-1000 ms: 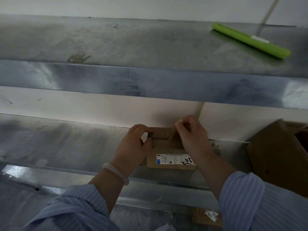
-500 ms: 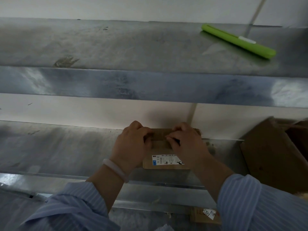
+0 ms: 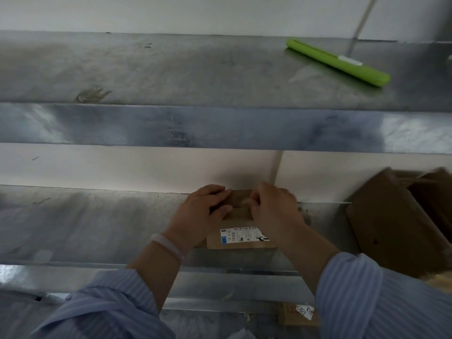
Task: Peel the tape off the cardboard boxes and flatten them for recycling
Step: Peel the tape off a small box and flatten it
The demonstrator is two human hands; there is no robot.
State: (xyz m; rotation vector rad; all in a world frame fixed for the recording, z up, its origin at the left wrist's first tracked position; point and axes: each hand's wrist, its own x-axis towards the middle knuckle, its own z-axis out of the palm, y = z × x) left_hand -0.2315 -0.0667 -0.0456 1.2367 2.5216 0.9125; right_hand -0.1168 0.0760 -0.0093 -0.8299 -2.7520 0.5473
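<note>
A small brown cardboard box (image 3: 241,217) with a white shipping label (image 3: 243,235) on its near face stands on the lower metal shelf (image 3: 97,226). My left hand (image 3: 199,214) grips the box's left side, fingers curled over the top and thumb on the front. My right hand (image 3: 274,209) holds the right side, its fingertips pinching at the top middle of the box where a pale strip of tape shows. Most of the box's top is hidden by both hands.
A green box cutter (image 3: 338,62) lies on the upper metal shelf (image 3: 171,69) at the right. A larger open cardboard box (image 3: 393,223) lies tipped at the right of the lower shelf. Another labelled cardboard piece (image 3: 297,314) sits below the shelf edge.
My right hand has come down from above the box's top edge onto the top middle, close to my left hand. The left hand's fingers now lie further over the top.
</note>
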